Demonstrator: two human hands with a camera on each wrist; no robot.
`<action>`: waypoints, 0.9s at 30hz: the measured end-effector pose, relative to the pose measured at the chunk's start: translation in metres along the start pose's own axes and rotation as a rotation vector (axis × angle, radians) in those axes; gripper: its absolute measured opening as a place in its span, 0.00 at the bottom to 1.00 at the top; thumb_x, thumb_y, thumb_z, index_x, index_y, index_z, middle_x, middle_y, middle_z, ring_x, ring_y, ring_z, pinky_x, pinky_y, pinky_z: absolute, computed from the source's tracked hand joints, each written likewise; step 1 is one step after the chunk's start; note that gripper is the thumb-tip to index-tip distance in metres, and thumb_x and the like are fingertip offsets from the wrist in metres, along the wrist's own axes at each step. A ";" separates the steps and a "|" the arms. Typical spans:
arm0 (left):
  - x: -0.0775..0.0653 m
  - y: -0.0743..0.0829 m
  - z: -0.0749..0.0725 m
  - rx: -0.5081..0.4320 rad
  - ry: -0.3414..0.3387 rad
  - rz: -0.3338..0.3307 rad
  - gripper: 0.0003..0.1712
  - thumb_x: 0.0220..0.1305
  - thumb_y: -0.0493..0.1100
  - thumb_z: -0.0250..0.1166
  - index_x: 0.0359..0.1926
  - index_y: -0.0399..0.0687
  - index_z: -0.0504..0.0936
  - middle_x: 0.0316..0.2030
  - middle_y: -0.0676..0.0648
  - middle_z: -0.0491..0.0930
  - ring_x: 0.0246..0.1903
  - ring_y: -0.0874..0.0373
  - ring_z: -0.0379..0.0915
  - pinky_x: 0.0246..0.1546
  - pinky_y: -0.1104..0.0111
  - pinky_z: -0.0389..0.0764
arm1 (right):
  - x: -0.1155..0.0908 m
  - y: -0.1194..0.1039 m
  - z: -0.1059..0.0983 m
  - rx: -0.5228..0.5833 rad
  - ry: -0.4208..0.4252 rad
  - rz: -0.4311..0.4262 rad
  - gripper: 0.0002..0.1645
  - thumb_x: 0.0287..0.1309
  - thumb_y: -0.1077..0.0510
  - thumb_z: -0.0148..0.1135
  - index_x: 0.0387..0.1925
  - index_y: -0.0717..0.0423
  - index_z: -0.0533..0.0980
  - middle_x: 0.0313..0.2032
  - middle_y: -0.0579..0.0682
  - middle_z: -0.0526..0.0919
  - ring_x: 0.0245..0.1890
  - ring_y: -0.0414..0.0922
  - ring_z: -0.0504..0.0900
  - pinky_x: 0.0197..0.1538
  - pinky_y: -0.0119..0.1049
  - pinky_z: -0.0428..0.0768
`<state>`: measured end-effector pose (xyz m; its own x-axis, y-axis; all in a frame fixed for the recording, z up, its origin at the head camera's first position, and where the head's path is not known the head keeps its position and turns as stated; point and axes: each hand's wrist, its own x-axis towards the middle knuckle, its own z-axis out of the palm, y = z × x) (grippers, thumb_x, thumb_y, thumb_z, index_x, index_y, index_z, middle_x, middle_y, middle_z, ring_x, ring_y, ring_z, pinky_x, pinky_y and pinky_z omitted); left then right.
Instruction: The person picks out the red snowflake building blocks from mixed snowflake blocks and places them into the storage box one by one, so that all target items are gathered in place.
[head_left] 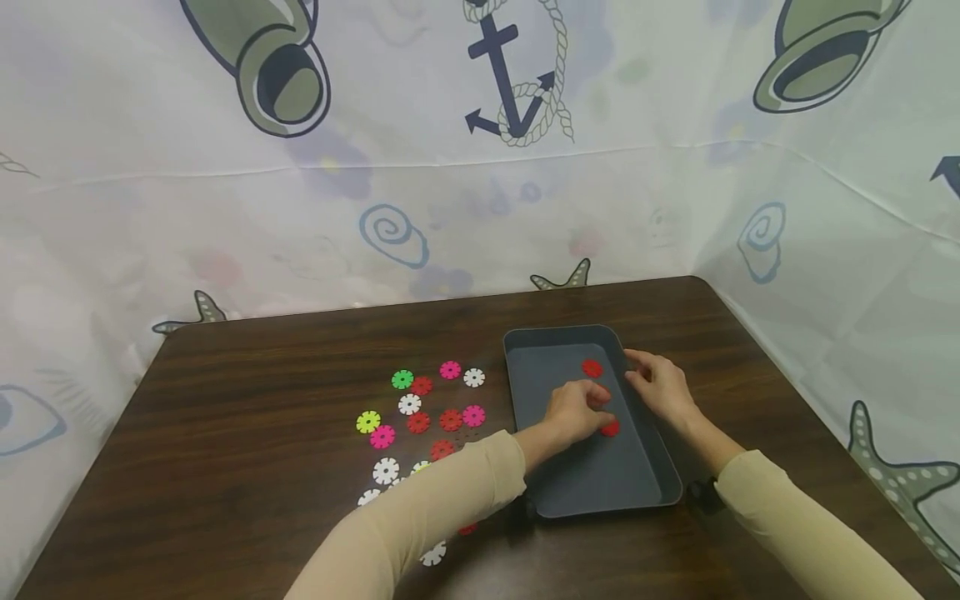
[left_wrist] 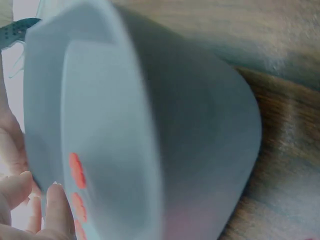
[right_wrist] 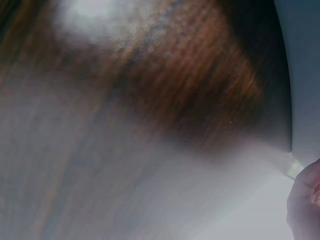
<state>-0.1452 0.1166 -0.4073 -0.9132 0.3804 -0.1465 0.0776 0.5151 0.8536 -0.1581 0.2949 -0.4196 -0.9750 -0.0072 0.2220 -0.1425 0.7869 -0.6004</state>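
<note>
A dark grey tray [head_left: 555, 479] holds red notched discs [head_left: 592, 368] in a row; one of them is partly covered by my left fingers. My left hand [head_left: 572, 412] is over the tray, its fingertips close to the discs. In the left wrist view its thumb and finger [left_wrist: 58, 212] stand apart with nothing between them, beside the red discs [left_wrist: 77, 170]. My right hand [head_left: 660, 386] is at the tray's right rim, fingers loosely bent and fingertips right at the edge. Only a small part of that hand [right_wrist: 304, 202] shows in the right wrist view.
Several flower-like notched discs in white [head_left: 386, 471], pink [head_left: 382, 437], yellow [head_left: 368, 422], green [head_left: 402, 379] and red [head_left: 418, 422] lie left of the tray on the dark wooden table [head_left: 247, 433]. My left sleeve [head_left: 420, 512] covers some. A patterned curtain [head_left: 465, 192] hangs behind.
</note>
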 end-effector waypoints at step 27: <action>-0.046 -0.012 -0.114 -0.368 -0.029 0.050 0.18 0.61 0.35 0.63 0.53 0.40 0.76 0.52 0.40 0.77 0.47 0.50 0.79 0.47 0.61 0.79 | -0.001 0.001 0.001 0.001 0.008 -0.011 0.20 0.56 0.69 0.59 0.52 0.70 0.73 0.23 0.54 0.74 0.21 0.41 0.66 0.26 0.33 0.65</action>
<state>-0.1495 0.0057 -0.3537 -0.8997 0.4224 -0.1101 -0.0323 0.1872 0.9818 -0.1571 0.2950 -0.4209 -0.9720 -0.0106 0.2349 -0.1532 0.7863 -0.5985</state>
